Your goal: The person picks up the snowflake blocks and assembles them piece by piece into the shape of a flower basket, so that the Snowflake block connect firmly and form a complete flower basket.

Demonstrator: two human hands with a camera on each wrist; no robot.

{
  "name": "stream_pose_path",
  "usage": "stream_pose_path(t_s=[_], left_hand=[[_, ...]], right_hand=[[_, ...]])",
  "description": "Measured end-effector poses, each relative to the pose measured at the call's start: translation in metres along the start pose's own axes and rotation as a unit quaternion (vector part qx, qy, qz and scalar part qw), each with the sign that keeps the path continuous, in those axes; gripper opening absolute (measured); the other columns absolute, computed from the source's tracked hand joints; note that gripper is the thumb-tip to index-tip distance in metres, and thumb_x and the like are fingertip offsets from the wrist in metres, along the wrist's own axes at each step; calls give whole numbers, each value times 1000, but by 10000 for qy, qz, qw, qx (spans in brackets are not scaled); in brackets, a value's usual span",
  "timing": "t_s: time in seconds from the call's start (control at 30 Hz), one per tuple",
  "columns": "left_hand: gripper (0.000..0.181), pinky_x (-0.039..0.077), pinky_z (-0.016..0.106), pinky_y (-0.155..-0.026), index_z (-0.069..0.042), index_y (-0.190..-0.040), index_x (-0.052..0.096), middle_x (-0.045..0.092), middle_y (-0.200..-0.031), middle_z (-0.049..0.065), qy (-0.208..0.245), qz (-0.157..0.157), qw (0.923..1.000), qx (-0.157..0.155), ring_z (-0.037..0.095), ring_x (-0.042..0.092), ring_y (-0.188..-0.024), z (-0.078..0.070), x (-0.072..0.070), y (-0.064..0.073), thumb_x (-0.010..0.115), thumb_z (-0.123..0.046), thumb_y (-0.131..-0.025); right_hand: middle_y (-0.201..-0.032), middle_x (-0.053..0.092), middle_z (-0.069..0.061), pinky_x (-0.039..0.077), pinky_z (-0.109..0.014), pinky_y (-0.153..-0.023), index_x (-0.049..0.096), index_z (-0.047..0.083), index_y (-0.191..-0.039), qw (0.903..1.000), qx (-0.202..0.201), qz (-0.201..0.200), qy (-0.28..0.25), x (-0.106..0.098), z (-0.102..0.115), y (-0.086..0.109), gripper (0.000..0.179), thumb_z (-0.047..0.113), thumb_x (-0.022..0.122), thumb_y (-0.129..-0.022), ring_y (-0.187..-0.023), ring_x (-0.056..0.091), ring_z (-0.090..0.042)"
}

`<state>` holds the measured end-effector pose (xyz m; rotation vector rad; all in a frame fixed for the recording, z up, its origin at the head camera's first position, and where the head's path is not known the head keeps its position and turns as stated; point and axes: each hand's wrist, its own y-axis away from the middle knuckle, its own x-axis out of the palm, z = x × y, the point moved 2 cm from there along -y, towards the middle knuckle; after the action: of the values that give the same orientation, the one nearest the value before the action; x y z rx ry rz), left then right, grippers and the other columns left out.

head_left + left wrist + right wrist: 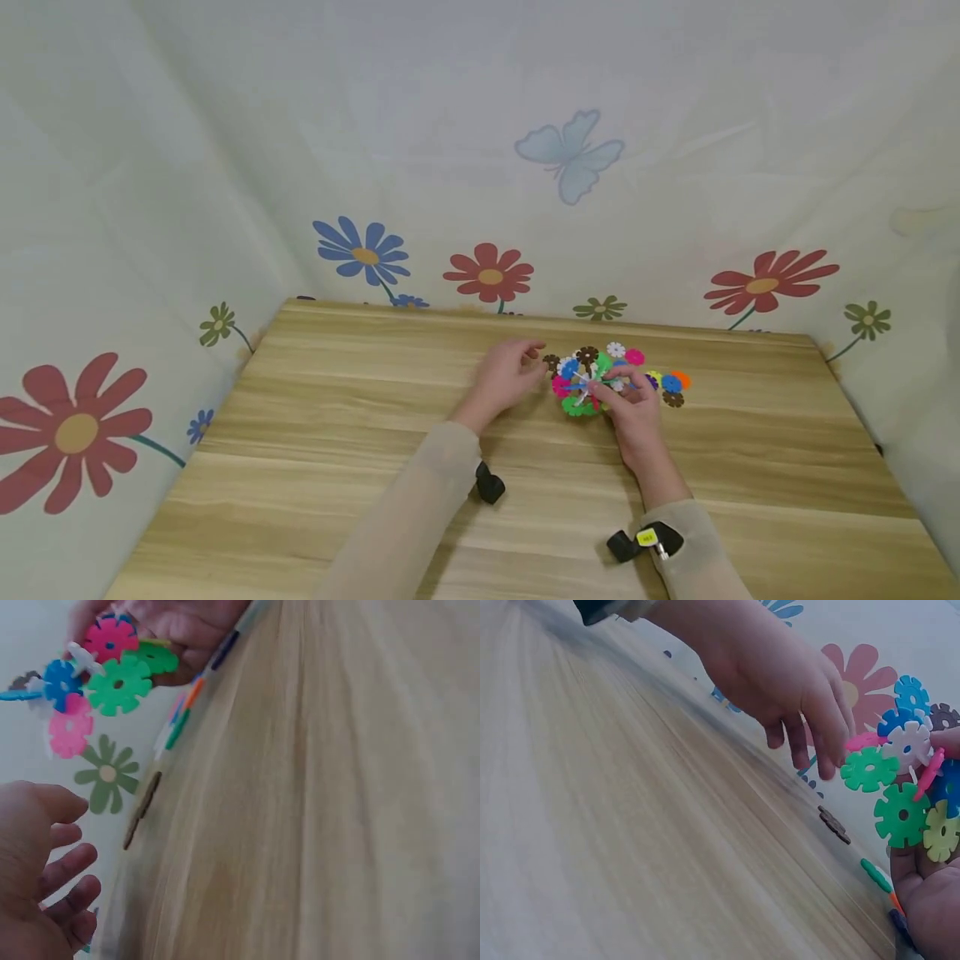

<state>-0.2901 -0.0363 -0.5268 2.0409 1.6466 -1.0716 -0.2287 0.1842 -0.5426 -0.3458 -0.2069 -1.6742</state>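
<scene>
My right hand (637, 408) holds a cluster of joined plastic snowflake discs (904, 814), gripping it between thumb and fingers. Green, pink, blue, white and yellow notched discs stick out from it at various angles. Just left of the cluster is my left hand (510, 375), its fingers loosely bent with nothing in them. The left wrist view shows a gap between these left fingers (67, 870) and the nearest pink disc (70, 727). Part of the cluster is hidden behind the right fingers.
Loose discs lie on the wooden table (360, 400) around the hands: a white disc (616, 350) and a pink disc (634, 357) behind, an orange disc (682, 379) and a brown disc (673, 400) to the right. A flower-printed cloth (420, 150) hangs behind the table's far edge.
</scene>
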Motion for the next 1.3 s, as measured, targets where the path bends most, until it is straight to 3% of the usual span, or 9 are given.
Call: stream_pose_path(t_s=[0.2, 0.33, 0.5, 0.67, 0.87, 0.97, 1.1, 1.2, 1.3], left_hand=[[46, 43, 49, -114, -16, -153, 65, 66, -140, 12, -1392, 657, 9870, 457, 29, 57, -131, -2, 9, -13, 66, -32, -111], [37, 43, 46, -108, -16, -143, 73, 66, -133, 9, -1548, 646, 9850, 414, 27, 55, -124, -3, 9, -11, 69, -29, -109], [23, 46, 42, -108, -13, -123, 78, 66, -122, 6, -1224, 587, 9907, 19, 26, 56, -118, -1, 3, 0, 76, -25, -104], [22, 52, 39, -97, -10, -107, 68, 63, -107, 5, -814, 697, 9937, -333, 24, 58, -105, 2, -8, 19, 83, -23, -96], [18, 52, 30, -77, -11, -107, 61, 63, -93, 1, 685, 348, 9946, -698, 17, 58, -85, 9, -18, 43, 78, -14, -100], [17, 54, 27, -73, -8, -114, 65, 67, -95, 4, 1824, -168, 9794, -853, 16, 61, -82, 7, -20, 52, 77, -11, -102], [19, 61, 30, -73, -1, -118, 68, 72, -98, 10, 3134, -769, 9436, -739, 21, 70, -83, -1, -17, 60, 77, -4, -102], [16, 66, 38, -77, 3, -116, 68, 74, -99, 14, 3653, -892, 9254, -480, 35, 75, -87, -13, -12, 64, 75, 1, -101], [15, 66, 38, -79, 4, -115, 68, 75, -100, 15, 3832, -924, 9186, -283, 44, 75, -91, -24, -7, 66, 74, 2, -101]], right_hand=[[-68, 65, 7, 33, -18, -49, 65, 18, -91, 9998, 177, -20, 26, -1, -1, -1, 32, -12, 75, -94, -51, 43, -3], [-69, 66, 7, 35, -20, -50, 65, 20, -92, 9997, 223, 31, 55, 1, -1, -1, 33, -11, 76, -95, -52, 44, -3], [-74, 67, 6, 36, -22, -52, 67, 20, -93, 9997, 191, 162, 71, 3, -1, 0, 31, -10, 77, -95, -56, 46, -5], [-76, 67, 5, 36, -20, -52, 68, 17, -94, 9997, 86, 213, 24, 4, -1, 0, 30, -12, 76, -95, -57, 45, -5], [-73, 69, 4, 33, -17, -50, 67, 13, -90, 9998, 84, 162, -23, 5, -3, 0, 31, -16, 76, -92, -57, 49, -2], [-75, 71, 2, 34, -17, -51, 67, 12, -89, 9998, 122, 143, -46, 6, -4, 0, 30, -16, 76, -92, -61, 55, -4], [-76, 72, 3, 35, -17, -51, 68, 13, -89, 9998, 138, 161, -64, 8, -3, 2, 30, -15, 77, -93, -62, 55, -4], [-74, 71, 4, 33, -18, -50, 67, 13, -90, 9997, 148, 182, -39, 8, -3, 3, 29, -14, 77, -93, -57, 49, -3], [-73, 71, 4, 33, -18, -50, 65, 13, -94, 9996, 219, 177, -23, 9, -2, 4, 30, -13, 78, -93, -53, 43, -2]])
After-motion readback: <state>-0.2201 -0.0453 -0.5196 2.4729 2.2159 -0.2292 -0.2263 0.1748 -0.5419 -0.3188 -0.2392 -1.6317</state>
